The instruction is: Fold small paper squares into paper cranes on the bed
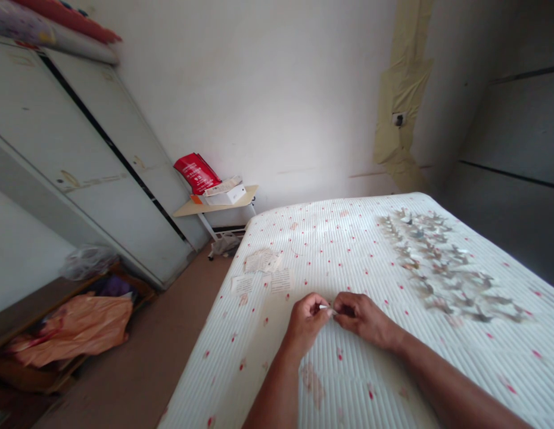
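Over the near middle of the bed, my left hand and my right hand meet with fingers pinched. Between their fingertips is a small folded piece of paper, held from both sides; its shape is too small to make out. To the left of my hands, printed paper pieces lie on the white striped sheet. Many small folded paper figures stand in rows on the right side of the bed, somewhat blurred.
Beyond the bed's far left corner, a small table bears a red bag and a white box. Grey cabinets stand at left, above an orange plastic bag. A wall socket is at the back.
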A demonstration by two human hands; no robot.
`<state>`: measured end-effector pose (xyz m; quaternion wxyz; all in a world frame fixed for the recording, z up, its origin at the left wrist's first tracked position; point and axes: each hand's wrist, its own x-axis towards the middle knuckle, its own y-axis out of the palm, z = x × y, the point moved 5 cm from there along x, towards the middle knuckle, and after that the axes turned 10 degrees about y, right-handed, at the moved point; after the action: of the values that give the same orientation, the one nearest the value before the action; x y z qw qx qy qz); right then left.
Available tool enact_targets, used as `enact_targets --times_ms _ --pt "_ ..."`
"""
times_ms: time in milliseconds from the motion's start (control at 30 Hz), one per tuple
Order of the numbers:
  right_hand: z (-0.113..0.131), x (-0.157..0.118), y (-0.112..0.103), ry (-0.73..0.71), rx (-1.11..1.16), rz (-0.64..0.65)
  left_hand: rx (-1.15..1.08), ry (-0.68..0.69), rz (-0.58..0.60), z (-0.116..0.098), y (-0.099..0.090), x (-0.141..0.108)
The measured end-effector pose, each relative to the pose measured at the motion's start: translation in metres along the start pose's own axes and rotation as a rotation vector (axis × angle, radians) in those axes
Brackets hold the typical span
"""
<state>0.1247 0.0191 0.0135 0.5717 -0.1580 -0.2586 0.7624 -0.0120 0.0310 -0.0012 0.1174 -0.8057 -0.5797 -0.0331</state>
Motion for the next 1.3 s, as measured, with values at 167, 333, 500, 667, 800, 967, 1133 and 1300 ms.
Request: enact_targets --times_ms 167,333,500,667,800,967,1133,1300 --pt "-0.003 0.001 0.001 0.036 0.205 0.065 0.005 0.005 -0.002 -0.001 0.0 0.0" --pt "-0.005 0.002 0.001 0.05 0.207 0.074 -0.018 -0.021 0.026 -0.002 0.001 0.0" --pt "-0.005 0.0 0.0 0.038 0.203 0.1 0.081 0.013 0.043 -0.002 0.001 -0.001" --pt "-0.006 0.001 -0.001 0.021 0.147 0.076 0.161 0.059 0.048 0.002 0.002 -0.001" --pt "-0.004 0.002 0.0 0.008 0.073 0.06 0.184 0.07 0.049 0.003 0.003 -0.002" --pt "-0.002 0.001 -0.001 0.012 0.13 0.106 0.199 0.062 0.054 0.0 0.004 -0.002" --pt "-0.004 0.003 0.001 0.07 0.246 0.17 0.169 0.034 0.062 -0.002 0.006 -0.001" --pt "-0.012 0.005 0.004 0.192 0.459 0.203 -0.081 -0.018 0.06 -0.007 0.005 -0.001"
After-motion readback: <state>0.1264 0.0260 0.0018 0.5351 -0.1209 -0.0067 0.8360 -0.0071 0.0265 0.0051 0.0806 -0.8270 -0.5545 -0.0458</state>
